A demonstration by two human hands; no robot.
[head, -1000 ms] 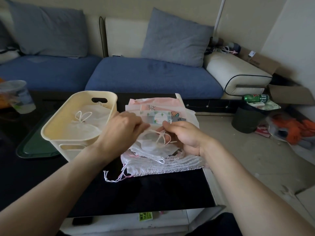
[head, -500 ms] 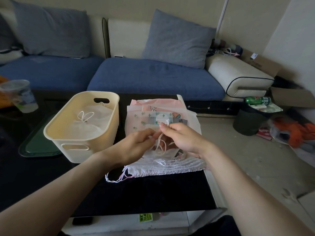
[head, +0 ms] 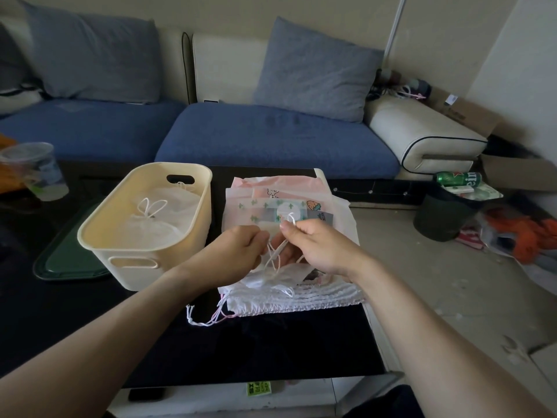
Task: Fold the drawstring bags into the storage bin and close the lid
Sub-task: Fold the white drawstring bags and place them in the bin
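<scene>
Loose cord ends (head: 200,319): trail off the stack onto the black table (head: 271,342).
Bag stack (head: 316,297): white bags piled flat at the table's right edge, waiting to be folded.
Left hand (head: 238,251), right hand (head: 319,248): raised over the stack, each pinching the white drawstring (head: 275,251) of the top bag, probably tying it so the fold holds.
Printed bags (head: 271,203): farther back, under the pile.
Bin (head: 120,236): just left of the stack, within reach, open, one tied bag (head: 156,221) inside.
Green lid (head: 66,260): apparently under the bin, not yet on.
</scene>
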